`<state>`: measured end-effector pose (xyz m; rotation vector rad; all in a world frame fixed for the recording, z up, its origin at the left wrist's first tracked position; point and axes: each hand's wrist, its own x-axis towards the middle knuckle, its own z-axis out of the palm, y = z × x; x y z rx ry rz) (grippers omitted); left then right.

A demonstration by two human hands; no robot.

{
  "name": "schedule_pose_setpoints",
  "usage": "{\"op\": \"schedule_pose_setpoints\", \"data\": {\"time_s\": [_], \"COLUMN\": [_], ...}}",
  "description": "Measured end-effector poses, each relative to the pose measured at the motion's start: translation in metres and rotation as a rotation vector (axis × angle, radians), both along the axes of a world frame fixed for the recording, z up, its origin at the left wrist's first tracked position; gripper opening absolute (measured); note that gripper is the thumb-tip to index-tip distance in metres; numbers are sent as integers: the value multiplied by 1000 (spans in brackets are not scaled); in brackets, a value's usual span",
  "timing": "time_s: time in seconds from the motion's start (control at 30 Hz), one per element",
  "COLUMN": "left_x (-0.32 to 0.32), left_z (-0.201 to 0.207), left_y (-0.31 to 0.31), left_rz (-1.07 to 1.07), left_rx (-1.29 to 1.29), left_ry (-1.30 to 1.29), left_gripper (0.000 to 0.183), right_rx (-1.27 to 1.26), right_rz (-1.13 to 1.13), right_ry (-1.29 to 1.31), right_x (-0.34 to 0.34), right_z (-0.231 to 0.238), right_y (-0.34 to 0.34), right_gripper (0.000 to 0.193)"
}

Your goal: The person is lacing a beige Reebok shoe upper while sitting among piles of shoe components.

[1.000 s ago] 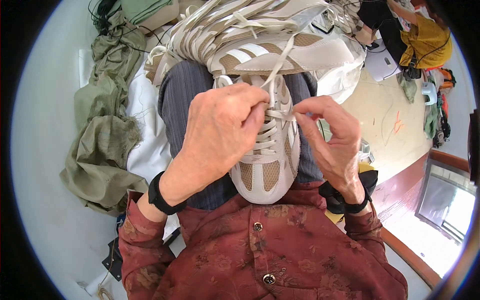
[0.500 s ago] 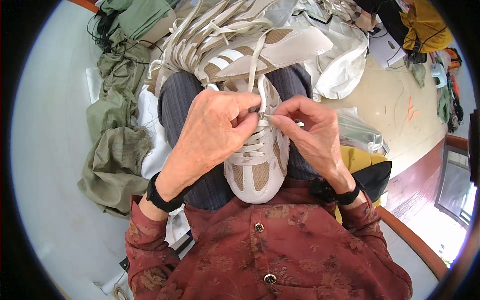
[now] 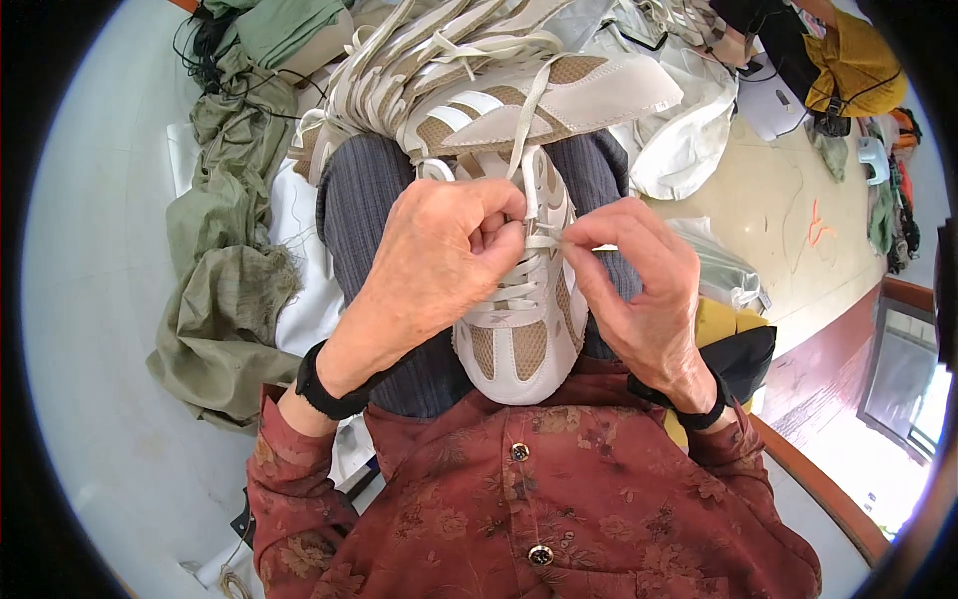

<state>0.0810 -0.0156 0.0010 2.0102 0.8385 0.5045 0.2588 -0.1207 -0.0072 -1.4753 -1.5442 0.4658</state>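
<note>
Cream and tan, a stitched shoe upper with mesh panels sits over the person's dark grey striped trousers, its rounded toe facing the near side. The right hand pinches a flat cream lace between thumb and forefinger at the upper's right edge. The left hand is closed, fingers curled over the upper's left side; what it grips is hidden. On the far side lie stacked cream-and-tan laced uppers; crumpled olive-green cloth lies left.
</note>
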Motion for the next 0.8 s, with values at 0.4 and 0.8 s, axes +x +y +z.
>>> {"op": "schedule_pose_setpoints", "data": {"time_s": [0.4,0.8], "left_x": [-6,-6], "left_z": [-6,-6], "left_y": [-2,-3], "left_rz": [-16,3], "left_rx": [101,132], "left_ry": [-102,-128], "left_gripper": [18,12], "right_rx": [-42,-104], "right_rz": [-75,64], "right_ry": [287,332], "right_x": [-6,-2], "right_z": [-14,-17], "right_y": [9,19], "right_gripper": [12,11]}}
